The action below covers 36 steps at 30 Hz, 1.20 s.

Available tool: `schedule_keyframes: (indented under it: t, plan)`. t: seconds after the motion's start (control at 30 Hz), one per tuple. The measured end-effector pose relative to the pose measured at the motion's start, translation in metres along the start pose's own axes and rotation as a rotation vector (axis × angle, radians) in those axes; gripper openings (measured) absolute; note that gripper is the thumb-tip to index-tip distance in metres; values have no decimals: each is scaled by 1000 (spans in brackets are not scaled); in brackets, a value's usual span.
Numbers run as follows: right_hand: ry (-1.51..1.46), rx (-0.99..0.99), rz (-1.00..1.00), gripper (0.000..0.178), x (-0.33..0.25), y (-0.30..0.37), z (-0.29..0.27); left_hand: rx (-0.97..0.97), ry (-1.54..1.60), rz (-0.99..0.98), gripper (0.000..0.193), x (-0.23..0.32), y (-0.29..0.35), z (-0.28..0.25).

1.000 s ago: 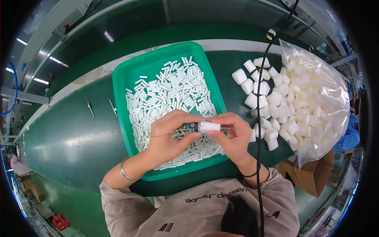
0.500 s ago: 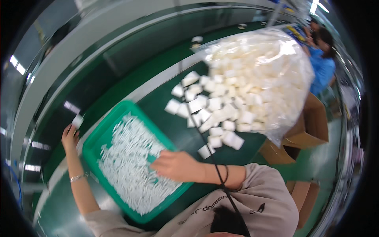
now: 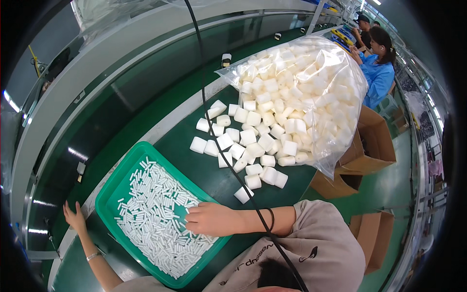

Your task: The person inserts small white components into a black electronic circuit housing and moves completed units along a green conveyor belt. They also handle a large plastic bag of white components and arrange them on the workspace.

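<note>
My left hand (image 3: 74, 217) is at the near side of the conveyor belt (image 3: 99, 168), fingers apart and empty. Beyond it on the belt sits a small white block-like piece (image 3: 80, 169) with a yellowish end, apart from my fingers. My right hand (image 3: 209, 218) reaches into a green plastic tray (image 3: 110, 187). Its fingers are curled together, fingertips down at a heap of short white sticks (image 3: 160, 214); what they pinch, if anything, is hidden. Some of the tray's green bottom shows beside those fingers.
A large clear plastic bag (image 3: 316, 87) of white foam plugs lies beyond my right arm, with loose foam plugs (image 3: 248, 136) spilled before it. Cardboard boxes (image 3: 372, 141) stand at the right. A black cord (image 3: 203, 82) hangs across the view. Co-workers (image 3: 379, 73) sit farther along.
My left hand has drawn back from the white piece, which now sits on the belt, and its fingers have spread. My right hand stays in the tray. The view has shifted slightly.
</note>
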State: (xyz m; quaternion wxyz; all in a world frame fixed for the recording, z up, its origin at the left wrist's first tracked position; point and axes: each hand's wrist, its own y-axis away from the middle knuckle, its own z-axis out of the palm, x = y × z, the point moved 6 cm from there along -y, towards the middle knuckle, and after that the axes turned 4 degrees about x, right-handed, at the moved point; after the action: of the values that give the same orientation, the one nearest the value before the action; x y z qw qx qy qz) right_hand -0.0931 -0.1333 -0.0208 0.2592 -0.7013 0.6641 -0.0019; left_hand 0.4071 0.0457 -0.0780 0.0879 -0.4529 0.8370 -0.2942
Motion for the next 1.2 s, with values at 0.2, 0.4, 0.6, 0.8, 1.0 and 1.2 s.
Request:
schedule_keyframes:
  t: [0.2, 0.4, 0.6, 0.8, 1.0, 1.2]
  plan:
    - [-60, -26, -28, 14, 1, -7, -1, -73, -473, -193, 54, -61, 29, -32]
    - [-97, -64, -35, 18, 1, -15, 0, -33, -637, -428, 58, -112, 21, -38]
    - [-372, -10, 106, 14, 8, -20, -13, 54, -778, -401, 57, -170, -6, -23]
    - [-712, 3, 276, 10, 22, -31, -10, 94, -789, -205, 57, -204, -22, -16]
    - [-578, 20, 338, 16, 25, -33, -12, -162, -175, -444, 47, -177, -22, -5]
    - [-502, -19, 269, 20, 19, -36, -8, -105, -217, -446, 38, -155, -20, -15]
